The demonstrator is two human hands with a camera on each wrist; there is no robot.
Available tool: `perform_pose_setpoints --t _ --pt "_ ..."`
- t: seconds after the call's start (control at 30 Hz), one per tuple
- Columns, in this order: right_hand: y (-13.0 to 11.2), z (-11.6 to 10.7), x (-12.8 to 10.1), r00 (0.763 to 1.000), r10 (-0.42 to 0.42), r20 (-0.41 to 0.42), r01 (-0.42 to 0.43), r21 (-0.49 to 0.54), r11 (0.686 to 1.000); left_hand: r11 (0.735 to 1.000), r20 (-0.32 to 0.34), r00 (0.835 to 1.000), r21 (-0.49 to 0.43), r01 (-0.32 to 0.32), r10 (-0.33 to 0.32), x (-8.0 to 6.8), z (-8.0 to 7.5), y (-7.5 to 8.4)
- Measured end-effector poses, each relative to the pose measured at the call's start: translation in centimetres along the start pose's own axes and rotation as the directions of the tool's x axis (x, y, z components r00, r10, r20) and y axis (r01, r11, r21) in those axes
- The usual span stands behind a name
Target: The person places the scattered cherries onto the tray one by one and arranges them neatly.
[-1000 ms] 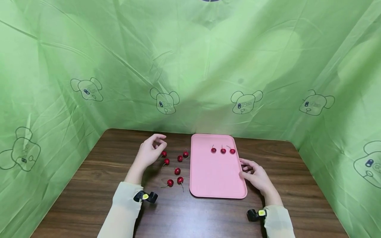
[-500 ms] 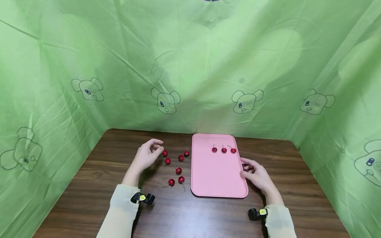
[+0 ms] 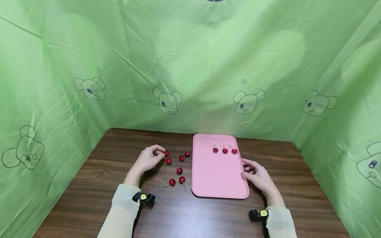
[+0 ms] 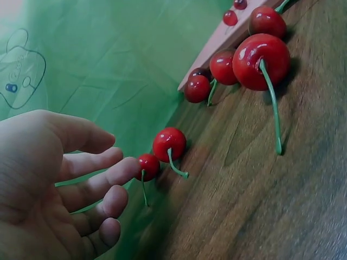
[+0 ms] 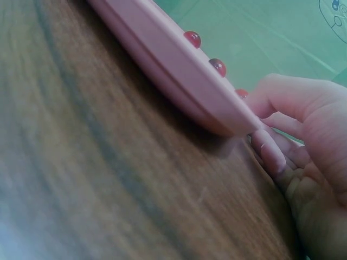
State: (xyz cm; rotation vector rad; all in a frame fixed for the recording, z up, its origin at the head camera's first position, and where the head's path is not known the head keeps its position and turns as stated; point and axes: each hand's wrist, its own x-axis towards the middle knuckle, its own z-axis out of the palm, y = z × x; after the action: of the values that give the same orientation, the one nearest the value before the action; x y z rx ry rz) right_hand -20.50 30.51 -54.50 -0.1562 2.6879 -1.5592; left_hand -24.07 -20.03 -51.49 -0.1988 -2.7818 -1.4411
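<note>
Left hand (image 3: 148, 159) lowered, relaxed, fingertip touching cherry (image 3: 166, 153) (seven loose, three trayed)

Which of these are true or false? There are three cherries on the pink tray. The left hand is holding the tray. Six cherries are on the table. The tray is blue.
1. Three cherries lie on the pink tray: true.
2. The left hand holds the tray: false, the right hand holds its edge; the left touches a cherry.
3. Six cherries lie on the table: true.
4. The tray is blue: false, pink.
</note>
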Motion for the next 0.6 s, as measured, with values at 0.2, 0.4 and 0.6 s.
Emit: perform_pose_setpoints --t 0.2,0.4,0.6 --pt "0.12 -0.02 -0.07 1.000 0.003 0.001 -0.003 0.008 1.000 1.000 0.026 1.000 0.016 0.009 -0.010 0.02 -0.16 -0.27" --pt "0.12 -0.05 -0.02 1.000 0.001 -0.003 -0.001 0.006 1.000 0.998 0.012 1.000 0.055 0.011 -0.012 0.11 -0.17 -0.76" --pt "0.21 0.00 0.08 1.000 0.002 -0.004 -0.002 0.005 1.000 0.994 -0.007 1.000 0.110 0.020 -0.020 0.16 -0.24 -1.00"
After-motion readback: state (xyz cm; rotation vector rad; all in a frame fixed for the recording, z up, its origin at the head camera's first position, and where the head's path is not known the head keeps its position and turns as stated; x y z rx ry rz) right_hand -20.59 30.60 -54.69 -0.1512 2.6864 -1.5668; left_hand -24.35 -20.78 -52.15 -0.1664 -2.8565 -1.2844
